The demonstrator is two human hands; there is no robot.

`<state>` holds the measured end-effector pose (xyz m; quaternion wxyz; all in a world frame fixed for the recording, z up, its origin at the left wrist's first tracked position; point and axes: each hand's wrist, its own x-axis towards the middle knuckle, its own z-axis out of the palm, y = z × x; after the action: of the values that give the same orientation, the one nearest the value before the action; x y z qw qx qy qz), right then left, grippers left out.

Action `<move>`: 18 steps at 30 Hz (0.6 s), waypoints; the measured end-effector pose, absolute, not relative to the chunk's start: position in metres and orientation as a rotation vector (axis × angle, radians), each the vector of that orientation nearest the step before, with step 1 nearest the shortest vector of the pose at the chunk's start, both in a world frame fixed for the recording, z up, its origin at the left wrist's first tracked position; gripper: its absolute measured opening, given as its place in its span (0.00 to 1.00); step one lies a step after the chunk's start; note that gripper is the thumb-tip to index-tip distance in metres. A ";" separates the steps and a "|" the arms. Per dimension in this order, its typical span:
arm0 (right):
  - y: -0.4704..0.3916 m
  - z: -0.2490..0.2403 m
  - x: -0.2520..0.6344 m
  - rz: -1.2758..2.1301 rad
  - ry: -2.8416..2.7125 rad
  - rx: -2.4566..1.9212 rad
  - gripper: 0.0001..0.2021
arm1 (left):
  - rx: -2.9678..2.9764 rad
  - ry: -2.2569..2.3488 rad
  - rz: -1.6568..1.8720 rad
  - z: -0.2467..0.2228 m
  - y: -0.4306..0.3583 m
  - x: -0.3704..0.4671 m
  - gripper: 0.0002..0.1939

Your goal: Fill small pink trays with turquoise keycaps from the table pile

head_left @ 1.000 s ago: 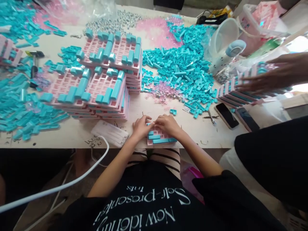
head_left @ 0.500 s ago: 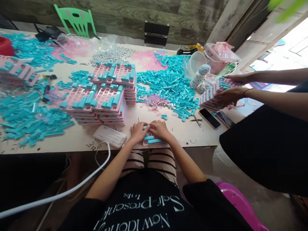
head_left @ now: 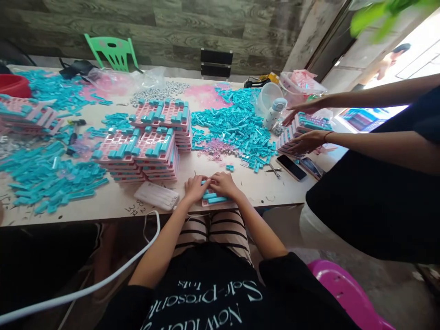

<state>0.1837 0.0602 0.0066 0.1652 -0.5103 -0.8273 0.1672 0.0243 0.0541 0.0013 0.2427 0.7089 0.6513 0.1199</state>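
A pink plastic grid panel (head_left: 208,201) with turquoise strips lies flat at the table's near edge, in front of my body. My left hand (head_left: 195,189) holds its left side, fingers curled over the far part. From the right, my right hand (head_left: 223,184) grips the same panel, its fingertips close to those of the left. What the fingertips press on is hidden beneath them. Beyond my left hand stand stacks of similar pink panels (head_left: 154,174) topped with turquoise pieces. A small turquoise piece (head_left: 229,168) lies just past my right hand.
Turquoise parts (head_left: 240,119) are heaped beyond my hands, with another heap (head_left: 55,178) at left. A white power bank (head_left: 156,195) with a cable is left of my hands. At right, a co-worker's hands (head_left: 307,141) flank a panel stack (head_left: 292,133) near a phone (head_left: 291,167).
My view has shifted slightly. My hands stay on the panel with little visible movement. The co-worker's far hand has lifted off the stack, its fingers spread; a person now shows outside at right.
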 end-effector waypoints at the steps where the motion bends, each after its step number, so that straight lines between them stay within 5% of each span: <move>1: 0.064 0.007 0.189 0.556 -2.311 -1.409 0.13 | 1.934 1.786 0.321 0.001 0.054 0.024 0.20; 7: 0.127 0.016 0.242 0.468 -1.786 -1.794 0.16 | 1.944 1.786 0.303 0.003 0.053 0.024 0.19; 18: 0.201 0.013 0.247 0.350 -1.729 -2.168 0.28 | 1.989 1.753 0.371 0.001 0.049 0.022 0.17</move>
<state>0.2472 0.2015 0.0129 0.1723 -0.7640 -0.6094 0.1235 0.0215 0.0492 0.0005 0.2305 0.7230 0.6372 0.1349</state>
